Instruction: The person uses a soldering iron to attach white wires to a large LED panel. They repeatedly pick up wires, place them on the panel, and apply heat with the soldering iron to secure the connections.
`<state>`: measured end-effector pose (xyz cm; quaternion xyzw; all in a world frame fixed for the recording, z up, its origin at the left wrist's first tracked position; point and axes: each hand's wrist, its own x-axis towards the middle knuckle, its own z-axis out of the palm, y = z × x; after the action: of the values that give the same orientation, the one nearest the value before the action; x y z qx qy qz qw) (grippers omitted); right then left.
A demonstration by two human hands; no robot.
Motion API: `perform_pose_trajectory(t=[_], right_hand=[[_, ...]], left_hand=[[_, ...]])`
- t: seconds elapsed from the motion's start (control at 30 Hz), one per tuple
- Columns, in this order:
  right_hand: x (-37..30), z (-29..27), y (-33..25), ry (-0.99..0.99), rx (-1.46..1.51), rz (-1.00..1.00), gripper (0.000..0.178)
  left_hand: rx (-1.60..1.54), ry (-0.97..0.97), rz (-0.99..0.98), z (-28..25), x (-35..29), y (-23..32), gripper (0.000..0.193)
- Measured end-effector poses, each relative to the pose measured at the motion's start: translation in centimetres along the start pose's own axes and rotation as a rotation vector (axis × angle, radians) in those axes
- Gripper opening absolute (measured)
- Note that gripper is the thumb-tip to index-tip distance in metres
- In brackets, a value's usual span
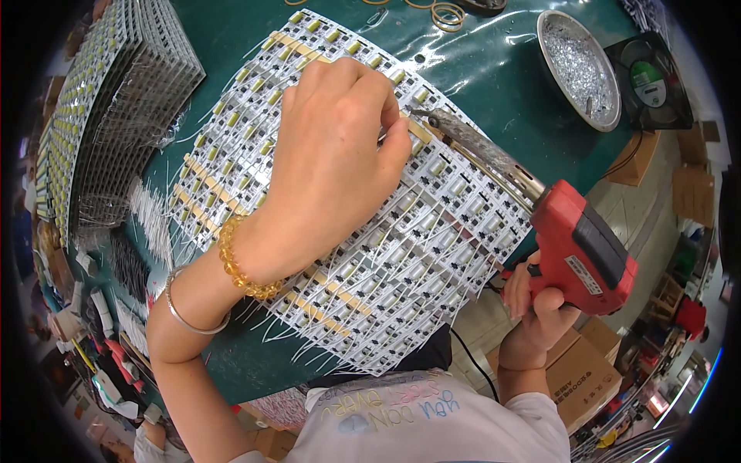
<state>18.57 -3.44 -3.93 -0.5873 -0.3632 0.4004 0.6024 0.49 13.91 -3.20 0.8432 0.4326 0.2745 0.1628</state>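
A large panel of small white circuit boards (pixel 463 181) lies tilted on the green table, with yellow-green cylindrical parts, dark chips and many thin white wires (pixel 421 243) sticking out from its near part. My left hand (pixel 332 147) is over the panel's far middle, its fingers closed in a pinch. What the fingertips hold is hidden; no wire can be made out in them. In my right hand (pixel 540 309) is a red and black soldering gun (pixel 583 251), gripped by its handle. Its long metal barrel points left, and the tip is close beside my left fingertips.
A tall stack of similar panels (pixel 116 116) stands at the left. Loose white wires (pixel 150 220) and dark wires (pixel 127 266) lie beside it. A round metal dish (pixel 579 69) with silvery bits and a black fan (pixel 648 81) are at the far right. Cardboard boxes (pixel 583 378) sit below.
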Motion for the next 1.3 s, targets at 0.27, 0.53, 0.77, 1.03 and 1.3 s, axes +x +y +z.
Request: perform_pose_trajectory(t=[0.27, 0.53, 0.77, 1.03, 1.3], right_hand=[[-0.8, -1.9, 1.1, -0.087, -0.061, 0.023, 0.058], [-0.5, -1.7, 0.8, -0.076, 0.04, 0.039, 0.063], [-0.5, -1.9, 0.9, -0.084, 0.098, 0.055, 0.059], [-0.4, -2.0, 1.1, -0.134, 0.051, 0.059, 0.054], [-0.2, -0.7, 0.5, -0.005, -0.027, -0.043, 0.067]], left_hand=[[0.018, -0.019, -0.007, -0.1, 0.1, 0.1, 0.012], [0.029, -0.026, -0.006, -0.1, 0.1, 0.2, 0.011], [0.033, -0.025, 0.002, -0.1, 0.2, 0.2, 0.011], [0.05, -0.033, -0.008, -0.1, 0.2, 0.2, 0.012], [0.054, -0.045, -0.005, -0.2, 0.4, 0.4, 0.012]])
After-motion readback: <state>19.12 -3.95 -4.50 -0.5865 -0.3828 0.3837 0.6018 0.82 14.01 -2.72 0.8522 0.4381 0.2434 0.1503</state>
